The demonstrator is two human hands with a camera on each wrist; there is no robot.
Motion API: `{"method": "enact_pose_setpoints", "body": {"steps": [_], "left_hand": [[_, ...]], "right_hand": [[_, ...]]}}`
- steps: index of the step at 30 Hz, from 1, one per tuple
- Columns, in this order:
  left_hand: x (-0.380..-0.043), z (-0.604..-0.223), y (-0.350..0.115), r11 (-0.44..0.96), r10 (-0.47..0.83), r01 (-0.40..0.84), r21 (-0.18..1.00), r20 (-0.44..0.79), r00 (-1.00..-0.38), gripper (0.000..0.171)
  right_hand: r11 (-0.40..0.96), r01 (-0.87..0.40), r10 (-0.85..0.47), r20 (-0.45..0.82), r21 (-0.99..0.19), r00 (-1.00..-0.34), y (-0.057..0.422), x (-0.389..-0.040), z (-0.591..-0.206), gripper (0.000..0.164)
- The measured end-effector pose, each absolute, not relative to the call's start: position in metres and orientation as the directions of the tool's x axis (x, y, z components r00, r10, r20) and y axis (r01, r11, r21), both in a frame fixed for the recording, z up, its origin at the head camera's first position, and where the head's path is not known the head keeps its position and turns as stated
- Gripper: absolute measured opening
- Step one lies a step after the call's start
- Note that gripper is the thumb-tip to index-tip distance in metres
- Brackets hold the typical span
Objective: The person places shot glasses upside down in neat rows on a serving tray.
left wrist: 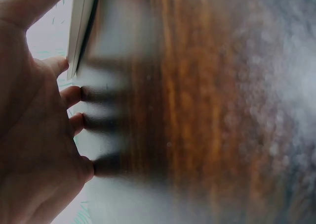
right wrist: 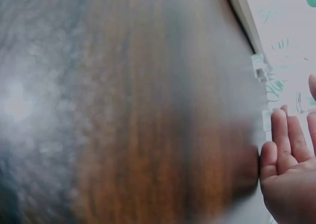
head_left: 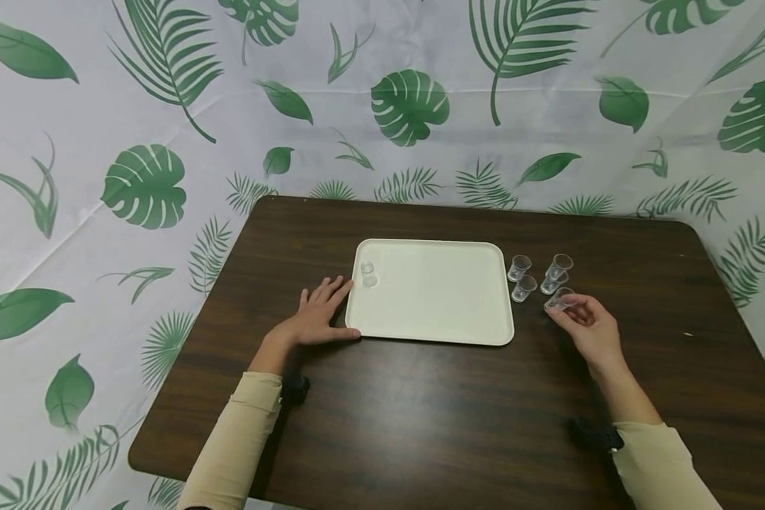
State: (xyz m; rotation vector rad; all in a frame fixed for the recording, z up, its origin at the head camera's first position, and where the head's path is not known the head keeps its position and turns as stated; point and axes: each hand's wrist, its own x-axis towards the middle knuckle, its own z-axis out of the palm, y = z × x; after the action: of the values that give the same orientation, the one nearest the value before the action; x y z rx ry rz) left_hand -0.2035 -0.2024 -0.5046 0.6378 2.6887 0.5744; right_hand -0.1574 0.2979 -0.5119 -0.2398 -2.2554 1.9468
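Observation:
In the head view my left hand (head_left: pixel 314 320) lies spread at the left end of a cream tray (head_left: pixel 430 333), with thumb and index fingertips right at its rim. The left wrist view shows that hand's palm and fingertips against the table beside the tray's edge. One small clear cup (head_left: pixel 367 272) stands on the tray near its left side. To the right of the tray, my right hand (head_left: pixel 591 331) pinches another small clear cup (head_left: pixel 556 302) between thumb and fingers, low over the table. The right wrist view catches only part of this hand, and the pinched cup is hardly visible there.
Several more clear cups stand in a cluster between the tray and my right hand, among them a near one (head_left: pixel 524 288) and a far one (head_left: pixel 561 265). Everything rests on a dark wooden table (head_left: pixel 395 411). A leaf-patterned white cloth (head_left: pixel 331 142) hangs behind it.

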Motion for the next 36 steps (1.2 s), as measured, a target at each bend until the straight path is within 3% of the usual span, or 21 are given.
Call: {"method": "enact_pose_setpoints", "body": {"steps": [8, 16, 20, 23, 28, 36], "left_hand": [[-0.202, -0.504, -0.2, 0.816, 0.486, 0.359, 0.453, -0.198, -0.851, 0.104], [-0.202, -0.504, -0.199, 0.809, 0.49, 0.362, 0.462, -0.192, -0.85, 0.104], [-0.201, -0.504, -0.2, 0.81, 0.486, 0.359, 0.464, -0.189, -0.853, 0.104], [-0.202, -0.503, -0.2, 0.812, 0.487, 0.359, 0.459, -0.195, -0.852, 0.104], [-0.202, -0.504, -0.2, 0.817, 0.49, 0.361, 0.45, -0.21, -0.846, 0.104], [-0.203, -0.505, -0.2, 0.814, 0.491, 0.362, 0.454, -0.205, -0.847, 0.104]], "right_hand": [[0.046, -0.038, 0.211, 0.046, -0.998, -0.976, 0.299, -0.154, -0.498, 0.028], [-0.105, -0.134, 0.331, 0.092, -0.985, -0.939, 0.29, -0.162, -0.471, 0.034], [-0.028, -0.15, 0.376, 0.129, -0.988, -0.917, 0.277, -0.169, -0.457, 0.033], [0.129, -0.138, 0.351, 0.175, -0.982, -0.92, 0.264, -0.175, -0.449, 0.033], [0.37, -0.16, 0.209, 0.249, -0.915, -0.946, 0.24, -0.188, -0.445, 0.038], [0.475, -0.25, -0.016, 0.276, -0.844, -0.961, 0.186, -0.209, -0.46, 0.041]]}}
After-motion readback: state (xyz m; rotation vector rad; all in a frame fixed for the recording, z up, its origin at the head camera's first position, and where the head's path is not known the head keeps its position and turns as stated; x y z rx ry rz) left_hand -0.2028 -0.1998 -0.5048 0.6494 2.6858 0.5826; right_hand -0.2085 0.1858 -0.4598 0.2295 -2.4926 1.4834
